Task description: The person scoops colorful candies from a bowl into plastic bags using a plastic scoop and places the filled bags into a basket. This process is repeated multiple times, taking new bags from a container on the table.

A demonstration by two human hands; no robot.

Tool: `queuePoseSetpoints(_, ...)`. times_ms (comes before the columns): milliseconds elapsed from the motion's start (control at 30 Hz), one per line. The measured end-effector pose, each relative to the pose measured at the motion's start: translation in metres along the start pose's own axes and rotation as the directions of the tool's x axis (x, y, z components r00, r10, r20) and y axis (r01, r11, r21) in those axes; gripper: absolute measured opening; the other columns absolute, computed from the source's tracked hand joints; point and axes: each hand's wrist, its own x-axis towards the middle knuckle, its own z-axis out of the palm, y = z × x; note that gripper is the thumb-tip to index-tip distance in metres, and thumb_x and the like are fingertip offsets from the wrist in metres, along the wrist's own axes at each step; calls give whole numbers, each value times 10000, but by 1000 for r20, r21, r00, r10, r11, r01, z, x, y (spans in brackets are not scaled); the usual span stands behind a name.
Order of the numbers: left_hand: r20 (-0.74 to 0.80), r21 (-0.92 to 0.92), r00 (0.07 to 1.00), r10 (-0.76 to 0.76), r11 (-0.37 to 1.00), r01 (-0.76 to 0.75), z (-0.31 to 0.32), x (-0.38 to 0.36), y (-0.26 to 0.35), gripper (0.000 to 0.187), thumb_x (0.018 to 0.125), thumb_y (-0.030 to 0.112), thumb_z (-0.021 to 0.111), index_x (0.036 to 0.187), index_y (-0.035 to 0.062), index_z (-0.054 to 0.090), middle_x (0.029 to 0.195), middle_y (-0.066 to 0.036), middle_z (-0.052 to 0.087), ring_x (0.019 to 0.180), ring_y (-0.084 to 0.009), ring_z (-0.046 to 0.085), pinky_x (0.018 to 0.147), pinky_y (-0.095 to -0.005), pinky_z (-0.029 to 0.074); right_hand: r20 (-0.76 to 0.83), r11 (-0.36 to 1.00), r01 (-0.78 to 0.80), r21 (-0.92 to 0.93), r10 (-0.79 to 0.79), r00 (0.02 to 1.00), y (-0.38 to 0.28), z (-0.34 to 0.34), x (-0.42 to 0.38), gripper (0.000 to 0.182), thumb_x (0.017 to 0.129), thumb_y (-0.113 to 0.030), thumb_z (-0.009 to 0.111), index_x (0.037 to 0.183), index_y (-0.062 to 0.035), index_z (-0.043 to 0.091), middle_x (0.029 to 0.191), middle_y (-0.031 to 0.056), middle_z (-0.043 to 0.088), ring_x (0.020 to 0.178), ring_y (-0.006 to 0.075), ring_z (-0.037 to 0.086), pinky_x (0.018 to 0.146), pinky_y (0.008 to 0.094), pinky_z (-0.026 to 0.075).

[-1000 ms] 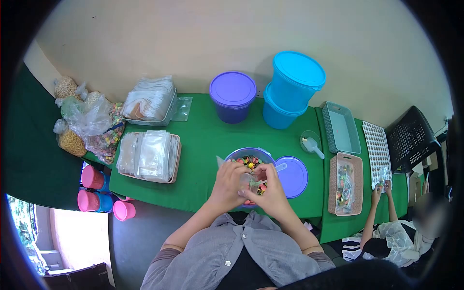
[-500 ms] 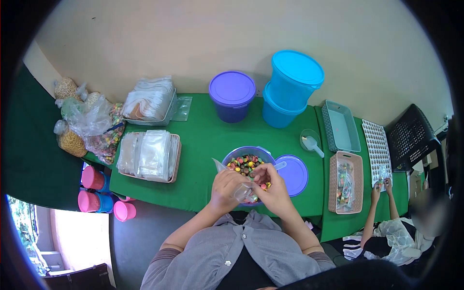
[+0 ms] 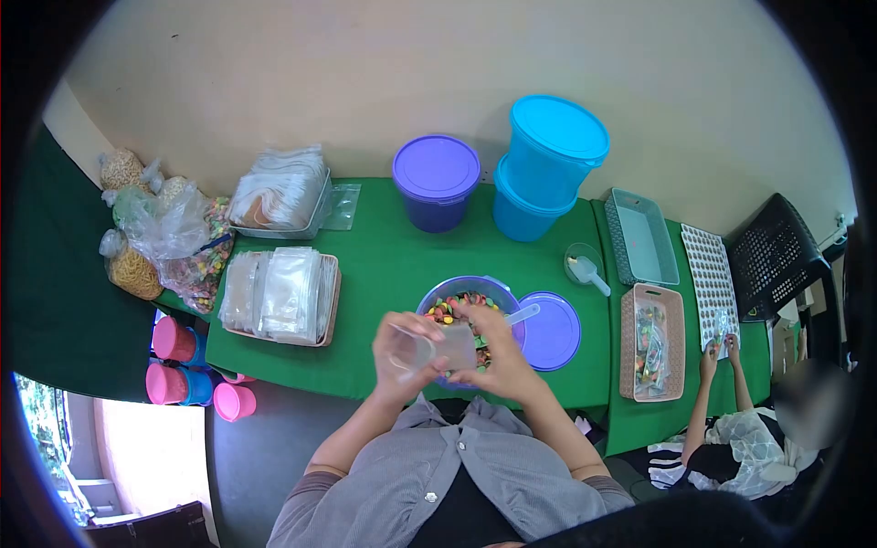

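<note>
A clear plastic piece, cup-like at its left end (image 3: 416, 349), is between my two hands over the front of a purple tub (image 3: 446, 288) of colourful candies (image 3: 470, 301). My left hand (image 3: 395, 363) is wrapped round its left end. On its right side, my right hand (image 3: 501, 356) has thumb and fingers against the clear plastic. A white-handled scoop (image 3: 523, 314) leans out of the tub's right side. Beside the tub lies a round purple lid (image 3: 551, 331).
Left are baskets of clear bags (image 3: 290, 292) and white bags (image 3: 279, 187), and bagged snacks (image 3: 178, 224). Behind stand purple (image 3: 437, 183) and blue buckets (image 3: 557, 132). At right, a pink basket (image 3: 678, 347) holds filled packets; a co-worker's hands (image 3: 720, 352) touch a sticker sheet (image 3: 708, 265).
My left hand has shifted left and turned, and my hands are farther apart. The clear plastic now shows between them in a more sideways position. The co-worker's hands have barely moved.
</note>
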Motion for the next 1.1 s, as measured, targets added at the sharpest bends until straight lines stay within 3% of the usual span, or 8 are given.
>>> queuePoseSetpoints(100,-146,14,985,88,996,-87,-21,10,13,521,700,235,871,1009,50,494,947,-83,578,897,-189,591,832,-329,488,-401,945,-112,-306,-21,916,21,-19,-7,700,784,-296,746,1368,-65,437,1272,153,545,1226,324,477,1067,479,314)
queuePoseSetpoints(167,-154,184,961,229,962,-200,-46,9,14,639,675,441,861,1029,37,514,947,-89,574,903,-186,597,811,-330,493,-532,586,-471,-659,79,843,46,-31,-15,639,809,-296,720,1345,-52,472,1236,159,546,1229,341,453,1083,492,272)
queuePoseSetpoints(300,-295,189,949,115,980,-60,-64,4,13,761,640,579,814,1068,17,531,958,-87,570,902,-185,603,788,-330,498,-341,650,-459,-605,309,888,79,-34,-38,558,809,-216,727,1293,-27,524,1143,160,580,1138,296,539,987,445,402)
queuePoseSetpoints(500,-257,317,965,54,948,32,-66,2,11,646,744,476,801,1093,-1,542,1043,-69,543,901,-186,602,778,-319,489,-301,733,-295,613,562,771,97,0,-33,307,861,-52,688,1152,17,619,1009,74,653,897,105,621,729,238,508)
queuePoseSetpoints(633,-249,322,968,24,945,60,-67,5,13,516,791,343,788,1097,6,544,1051,-65,529,922,-173,583,816,-302,465,-282,806,-493,327,581,763,88,0,-27,161,899,-49,644,1036,28,673,994,99,678,874,126,641,785,254,512)
queuePoseSetpoints(767,-265,326,964,-8,940,97,-70,3,10,495,784,277,798,1112,10,540,1048,-60,533,927,-154,559,830,-294,450,-450,961,-267,65,267,852,79,-18,-5,172,875,-1,596,1031,-14,668,991,127,697,904,226,672,806,328,521)
queuePoseSetpoints(833,-261,315,965,-35,941,119,-68,3,8,491,782,268,799,1111,10,541,1045,-58,537,923,-149,554,829,-293,449,-190,984,-116,-134,90,978,89,-21,2,194,858,9,599,1039,-20,666,1017,145,693,924,288,675,828,354,526)
queuePoseSetpoints(1100,-256,325,965,-51,936,136,-69,2,10,466,787,239,791,1110,11,545,1012,-50,547,904,-140,547,823,-286,449,-165,943,-322,-81,306,937,95,-21,22,194,870,0,593,1046,-20,672,984,151,700,877,279,684,766,352,533)
